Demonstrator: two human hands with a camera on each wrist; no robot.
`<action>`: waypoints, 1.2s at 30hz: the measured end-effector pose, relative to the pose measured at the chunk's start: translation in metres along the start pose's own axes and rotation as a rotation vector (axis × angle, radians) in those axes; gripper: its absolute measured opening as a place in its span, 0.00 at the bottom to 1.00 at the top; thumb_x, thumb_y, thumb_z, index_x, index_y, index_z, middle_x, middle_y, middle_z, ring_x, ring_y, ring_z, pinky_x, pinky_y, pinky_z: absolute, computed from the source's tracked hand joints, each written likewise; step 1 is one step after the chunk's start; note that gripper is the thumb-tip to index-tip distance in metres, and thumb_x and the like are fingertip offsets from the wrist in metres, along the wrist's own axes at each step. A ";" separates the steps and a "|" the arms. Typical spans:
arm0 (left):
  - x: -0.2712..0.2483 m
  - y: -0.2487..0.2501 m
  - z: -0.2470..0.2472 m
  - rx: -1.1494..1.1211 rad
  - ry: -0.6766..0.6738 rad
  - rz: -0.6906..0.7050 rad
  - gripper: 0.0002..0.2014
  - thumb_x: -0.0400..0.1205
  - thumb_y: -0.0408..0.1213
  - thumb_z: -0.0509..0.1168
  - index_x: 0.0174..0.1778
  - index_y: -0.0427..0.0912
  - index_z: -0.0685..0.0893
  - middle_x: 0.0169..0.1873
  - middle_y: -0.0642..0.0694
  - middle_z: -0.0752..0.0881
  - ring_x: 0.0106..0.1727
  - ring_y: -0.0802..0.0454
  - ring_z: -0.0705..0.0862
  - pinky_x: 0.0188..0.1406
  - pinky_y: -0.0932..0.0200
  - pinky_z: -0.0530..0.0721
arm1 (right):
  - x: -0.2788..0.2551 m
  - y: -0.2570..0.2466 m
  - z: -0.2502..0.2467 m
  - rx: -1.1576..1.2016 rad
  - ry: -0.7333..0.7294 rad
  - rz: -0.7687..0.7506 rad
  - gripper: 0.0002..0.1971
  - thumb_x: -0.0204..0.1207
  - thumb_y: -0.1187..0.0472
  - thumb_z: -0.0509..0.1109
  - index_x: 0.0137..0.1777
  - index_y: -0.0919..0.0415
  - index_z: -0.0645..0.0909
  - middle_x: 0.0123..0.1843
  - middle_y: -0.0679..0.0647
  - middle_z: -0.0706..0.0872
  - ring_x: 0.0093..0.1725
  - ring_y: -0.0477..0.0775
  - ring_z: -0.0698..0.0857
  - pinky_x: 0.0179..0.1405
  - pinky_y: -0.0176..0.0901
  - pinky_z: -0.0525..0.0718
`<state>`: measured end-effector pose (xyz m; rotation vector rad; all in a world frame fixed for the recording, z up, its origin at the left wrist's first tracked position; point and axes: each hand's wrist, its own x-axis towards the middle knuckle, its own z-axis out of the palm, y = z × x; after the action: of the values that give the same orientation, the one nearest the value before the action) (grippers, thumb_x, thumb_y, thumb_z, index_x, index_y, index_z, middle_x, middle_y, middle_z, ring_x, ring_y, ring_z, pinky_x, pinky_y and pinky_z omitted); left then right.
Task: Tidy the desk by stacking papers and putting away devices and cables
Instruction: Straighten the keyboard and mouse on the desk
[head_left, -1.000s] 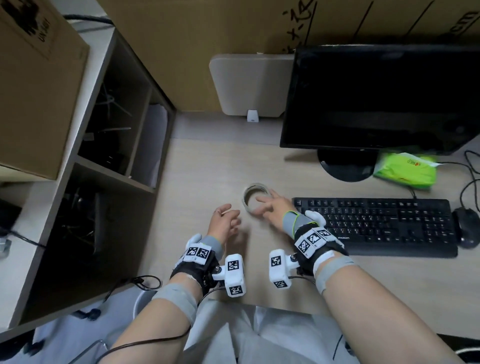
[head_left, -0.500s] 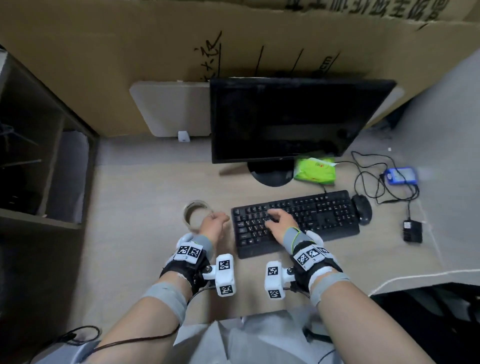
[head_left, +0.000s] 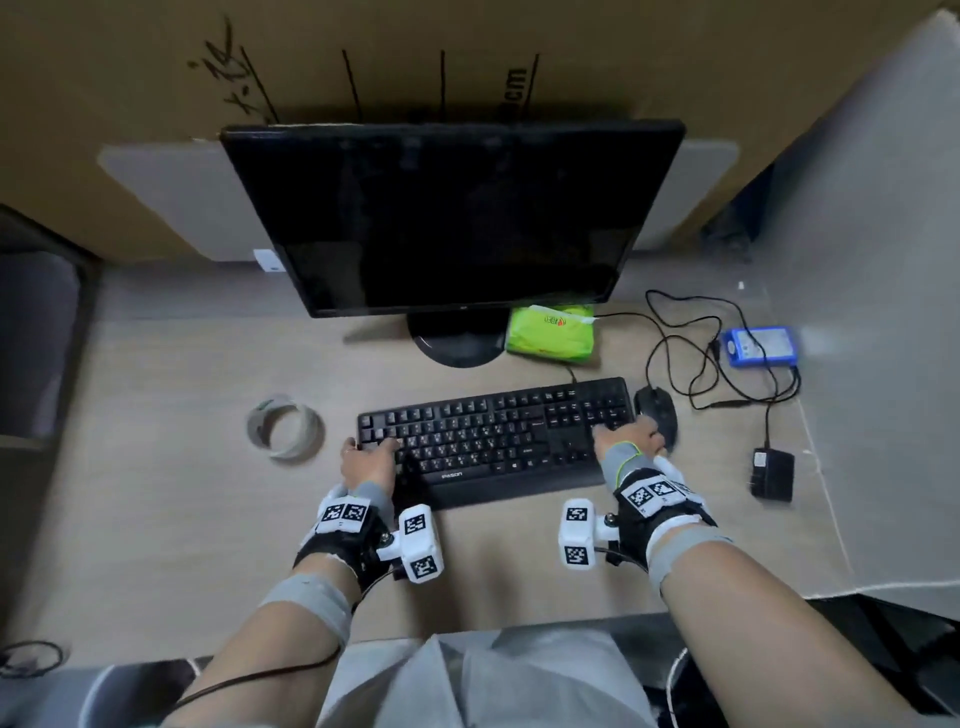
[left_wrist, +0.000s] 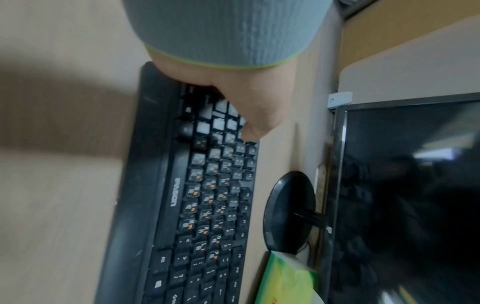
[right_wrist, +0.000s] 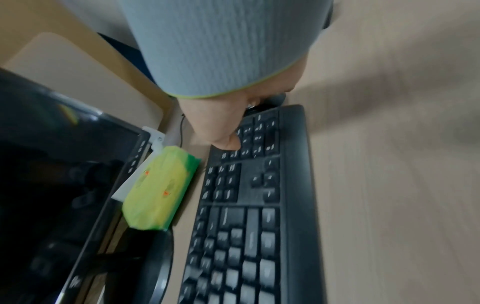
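A black keyboard (head_left: 498, 441) lies on the desk in front of the monitor (head_left: 452, 218). My left hand (head_left: 366, 460) grips its left end, with the thumb (left_wrist: 254, 127) lying on the keys. My right hand (head_left: 631, 439) grips the right end, thumb (right_wrist: 228, 144) on the number pad, and its fingers curl over the edge beside the black mouse (head_left: 657, 415). A loose black cable (head_left: 675, 353) runs to a blue device (head_left: 761, 345) and a black adapter (head_left: 772, 474) at the right. Both hands' fingers are mostly hidden.
A roll of tape (head_left: 285, 427) lies left of the keyboard. A green tissue pack (head_left: 550, 332) sits by the monitor stand. Cardboard walls stand behind and to the right, and a dark shelf unit (head_left: 36, 338) is at the left.
My left hand left the tape roll and went to the keyboard's left end. My right hand slid from the middle keys to the right end. The head view swung right.
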<state>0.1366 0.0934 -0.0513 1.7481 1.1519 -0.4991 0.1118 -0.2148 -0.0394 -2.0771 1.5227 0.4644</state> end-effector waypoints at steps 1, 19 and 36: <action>-0.005 -0.005 0.008 0.003 0.050 -0.017 0.37 0.77 0.38 0.72 0.82 0.35 0.66 0.74 0.33 0.78 0.74 0.33 0.77 0.76 0.45 0.72 | 0.013 0.008 -0.005 0.007 -0.024 0.019 0.36 0.72 0.53 0.74 0.77 0.62 0.63 0.79 0.64 0.65 0.79 0.66 0.64 0.78 0.58 0.64; -0.004 -0.052 -0.008 0.170 0.069 -0.001 0.34 0.64 0.51 0.73 0.66 0.41 0.79 0.63 0.36 0.84 0.64 0.34 0.81 0.69 0.41 0.79 | 0.005 0.064 -0.015 -0.154 -0.268 -0.054 0.30 0.72 0.43 0.69 0.65 0.67 0.80 0.67 0.65 0.82 0.67 0.66 0.79 0.68 0.56 0.78; -0.009 -0.105 -0.057 0.257 0.027 0.042 0.42 0.69 0.50 0.72 0.80 0.40 0.69 0.74 0.33 0.77 0.75 0.32 0.73 0.76 0.39 0.71 | -0.043 0.105 0.016 -0.292 -0.282 0.001 0.28 0.72 0.43 0.68 0.61 0.66 0.81 0.63 0.64 0.84 0.60 0.67 0.83 0.62 0.54 0.82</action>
<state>0.0328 0.1497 -0.0689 2.0004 1.1058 -0.6218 -0.0005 -0.1962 -0.0501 -2.1118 1.3531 0.9861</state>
